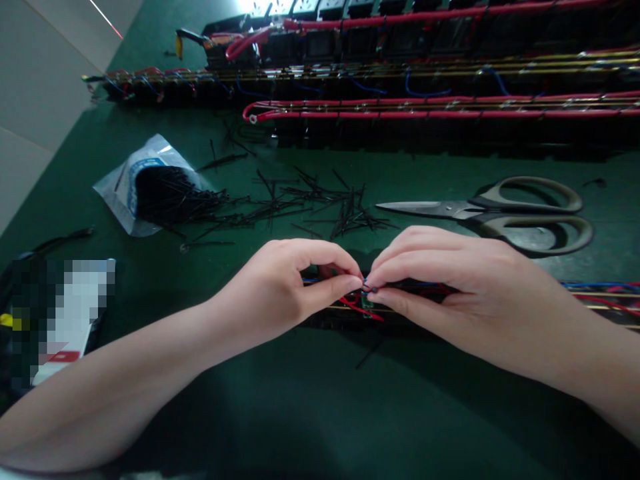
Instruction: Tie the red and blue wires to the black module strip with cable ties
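My left hand and my right hand meet fingertip to fingertip at the middle of the green mat. Both are closed in a pinch on a thin black cable tie around a bundle of red and blue wires that runs along a black strip assembly under my hands. The tie itself is mostly hidden by my fingertips. A short black tie end pokes out below the strip.
Scissors lie beyond my right hand. Several loose black cable ties spill from an open plastic bag at the left. Wired black strips with red, yellow and blue wires fill the far side. A blurred box sits at the left edge.
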A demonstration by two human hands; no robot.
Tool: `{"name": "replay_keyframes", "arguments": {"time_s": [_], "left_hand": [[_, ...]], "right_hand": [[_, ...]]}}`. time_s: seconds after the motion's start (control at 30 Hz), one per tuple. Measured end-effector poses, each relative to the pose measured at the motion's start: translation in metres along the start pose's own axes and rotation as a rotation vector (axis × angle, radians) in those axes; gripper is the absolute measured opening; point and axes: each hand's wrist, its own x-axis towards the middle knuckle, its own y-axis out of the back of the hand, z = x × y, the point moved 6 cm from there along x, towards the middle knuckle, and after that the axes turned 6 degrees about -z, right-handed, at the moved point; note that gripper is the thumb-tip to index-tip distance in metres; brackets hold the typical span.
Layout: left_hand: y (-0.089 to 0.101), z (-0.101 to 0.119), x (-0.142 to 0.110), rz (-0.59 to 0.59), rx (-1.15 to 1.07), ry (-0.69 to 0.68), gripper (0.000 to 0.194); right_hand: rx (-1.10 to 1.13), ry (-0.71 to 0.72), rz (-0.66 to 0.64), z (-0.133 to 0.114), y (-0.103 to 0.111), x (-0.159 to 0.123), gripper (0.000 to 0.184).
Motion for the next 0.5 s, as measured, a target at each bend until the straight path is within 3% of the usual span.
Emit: {"name": "replay_keyframes", "arguments": {"time_s": [0.27,0.5], "left_hand": [[0.000,0.004,0.001,0.015,0.075,-0.028,0.012],[-0.001,0.014,-0.004,0.062,0.243,-0.148,0.020]], "right_hand": [[0.016,0.027,0.051,0.002,-0.001,-0.002,0.015],[0.017,0.015,0.082,0.006,-0.003,-0.003,0.013]]}}
